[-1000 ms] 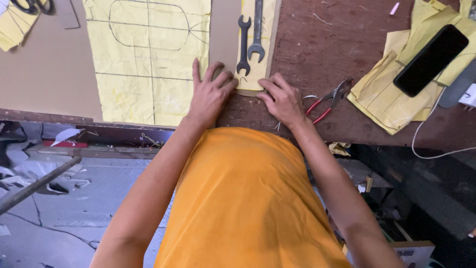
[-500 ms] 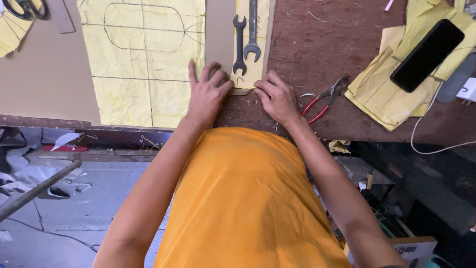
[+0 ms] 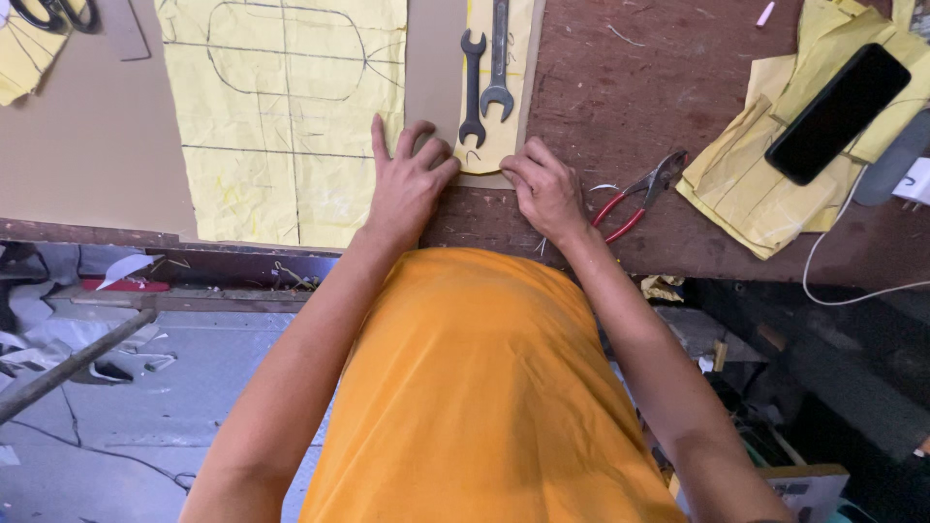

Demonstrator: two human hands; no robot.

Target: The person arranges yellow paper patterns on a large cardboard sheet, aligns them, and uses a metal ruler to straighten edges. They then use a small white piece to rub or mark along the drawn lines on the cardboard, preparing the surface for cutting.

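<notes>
Cardboard (image 3: 97, 145), one brown sheet, covers the bench from 9 to 12 o'clock, its right strip running under both hands. One small yellow paper (image 3: 499, 145) lies on that strip, near the bench's front edge. The left hand (image 3: 407, 184) lies flat, fingers spread, pressing cardboard and the paper's left edge, grasping nothing. The right hand (image 3: 547, 189) curls its fingertips down onto the paper's lower right corner, pinning rather than gripping it. Two wrenches (image 3: 484, 82) rest side by side on the paper at 12 o'clock of the hands. One large yellow pattern (image 3: 291, 116) with drawn lines lies at 10 o'clock. One pair of red pliers (image 3: 639, 199) sits at 3 o'clock, just beside the right hand. One black phone (image 3: 838, 111) lies on a stack of yellow sheets (image 3: 756, 194) at 2 o'clock. One pair of scissors (image 3: 53, 15) shows at the far 10 o'clock corner.
</notes>
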